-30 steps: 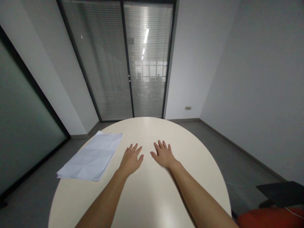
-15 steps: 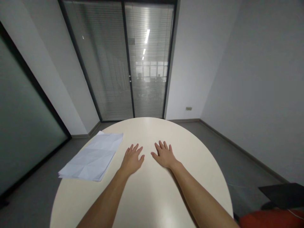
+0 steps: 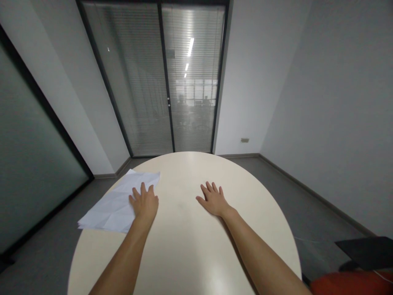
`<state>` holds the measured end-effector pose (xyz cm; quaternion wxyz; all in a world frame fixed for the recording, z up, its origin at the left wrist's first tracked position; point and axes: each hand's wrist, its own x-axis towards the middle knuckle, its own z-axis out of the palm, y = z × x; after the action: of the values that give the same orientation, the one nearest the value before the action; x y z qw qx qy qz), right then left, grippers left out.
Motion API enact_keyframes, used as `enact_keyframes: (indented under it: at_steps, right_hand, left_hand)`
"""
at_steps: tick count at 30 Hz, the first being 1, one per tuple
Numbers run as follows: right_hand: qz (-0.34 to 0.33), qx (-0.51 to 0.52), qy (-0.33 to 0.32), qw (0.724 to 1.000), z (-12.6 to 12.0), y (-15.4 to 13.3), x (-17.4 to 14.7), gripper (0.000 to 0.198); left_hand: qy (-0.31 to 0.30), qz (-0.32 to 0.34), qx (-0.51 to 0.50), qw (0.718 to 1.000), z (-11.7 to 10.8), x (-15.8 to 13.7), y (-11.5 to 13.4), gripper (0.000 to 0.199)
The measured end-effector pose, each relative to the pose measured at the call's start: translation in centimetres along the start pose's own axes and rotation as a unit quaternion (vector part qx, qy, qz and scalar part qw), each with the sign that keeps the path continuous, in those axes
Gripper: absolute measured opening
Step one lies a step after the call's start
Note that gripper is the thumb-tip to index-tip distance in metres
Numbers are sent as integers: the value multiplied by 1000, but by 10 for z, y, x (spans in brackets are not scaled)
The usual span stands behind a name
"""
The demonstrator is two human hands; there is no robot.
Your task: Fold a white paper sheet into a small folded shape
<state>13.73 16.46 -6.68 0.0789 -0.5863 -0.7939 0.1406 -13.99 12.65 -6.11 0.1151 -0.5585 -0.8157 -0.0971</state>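
Observation:
A few creased white paper sheets lie stacked at the left of the round cream table, one corner reaching past its edge. My left hand is over the right part of the paper, fingers spread; whether it touches the sheets I cannot tell. It covers some of their right edge. On the tabletop, right of the middle, my right hand rests palm down with its fingers apart and nothing in them.
Behind the table stands a glass door with blinds, beside a white wall with a socket plate. At the lower right are a dark flat panel and something red. Frosted glass is at the left.
My left hand has moved left from the bare tabletop to over the paper. My right hand has stayed in place, and the paper lies nearly as before.

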Motion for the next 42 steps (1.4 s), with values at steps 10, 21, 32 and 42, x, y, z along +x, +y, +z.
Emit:
enact_keyframes:
  at_steps: [10, 21, 32, 42]
  right_hand:
    - [-3, 9, -6, 1000, -5, 3, -6, 75]
    - [-1, 4, -22, 1000, -10, 1, -8, 76]
    - [12, 57, 46, 997, -2, 0, -3, 65]
    - [-89, 226, 351, 904, -18, -11, -3, 41]
  left_hand:
    - [-113, -17, -11, 993, -8, 6, -13, 41]
    - [-104, -42, -25, 993, -18, 9, -10, 47]
    - [-13, 81, -43, 996, -51, -23, 41, 43]
    - [-109, 301, -70, 945, -43, -78, 101, 36]
